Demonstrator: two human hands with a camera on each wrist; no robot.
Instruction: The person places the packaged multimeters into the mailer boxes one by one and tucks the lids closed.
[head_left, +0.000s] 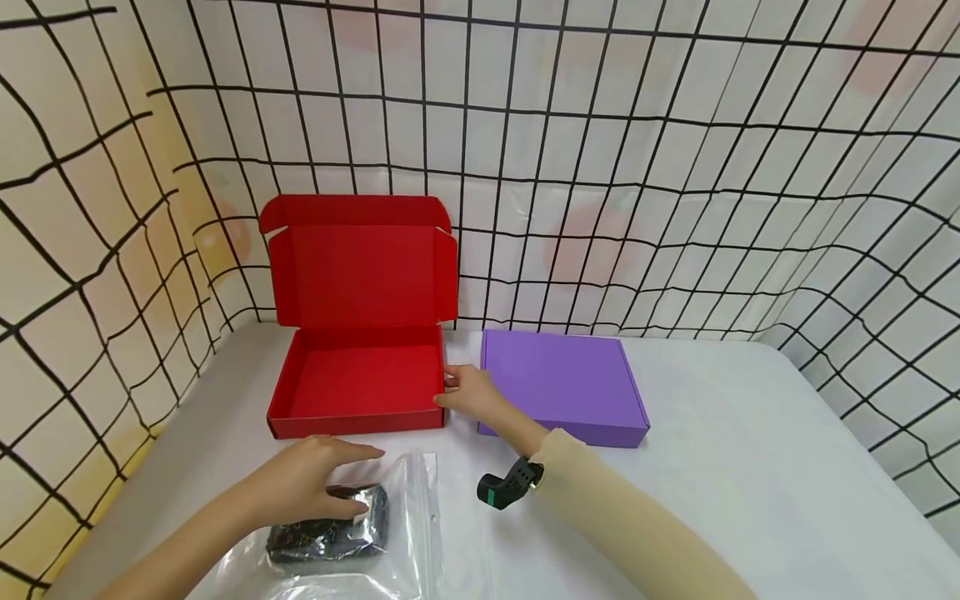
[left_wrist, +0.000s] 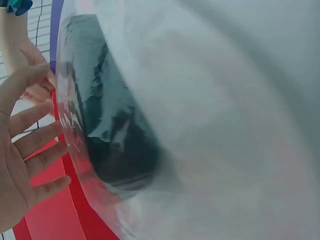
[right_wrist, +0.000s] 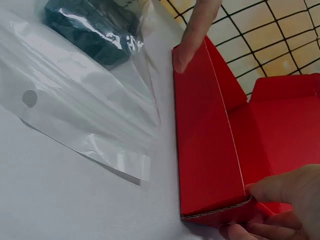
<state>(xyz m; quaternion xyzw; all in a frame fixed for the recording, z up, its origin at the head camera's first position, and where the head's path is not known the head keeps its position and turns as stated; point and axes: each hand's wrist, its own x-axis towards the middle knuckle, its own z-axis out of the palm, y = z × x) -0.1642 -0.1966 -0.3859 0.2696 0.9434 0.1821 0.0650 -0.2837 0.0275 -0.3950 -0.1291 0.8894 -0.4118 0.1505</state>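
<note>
An open red cardboard box (head_left: 360, 383) stands on the table with its lid raised at the back. My right hand (head_left: 474, 395) holds its right wall near the front corner, thumb at the top edge and fingers low on the outside in the right wrist view. My left hand (head_left: 300, 482), fingers spread, hovers in front of the box. Below it lies a clear zip bag (head_left: 408, 542) with a dark, shiny wrapped bundle (head_left: 318, 543) inside. The left wrist view shows the left palm (left_wrist: 15, 175) with nothing in it, beside the bag.
A closed purple box (head_left: 562, 379) sits right of the red one, just behind my right forearm. Black wire grid (head_left: 525, 179) with pale sheeting behind it walls in the white table (head_left: 720, 467) at the back and sides. A black band (head_left: 517, 483) is on the right wrist.
</note>
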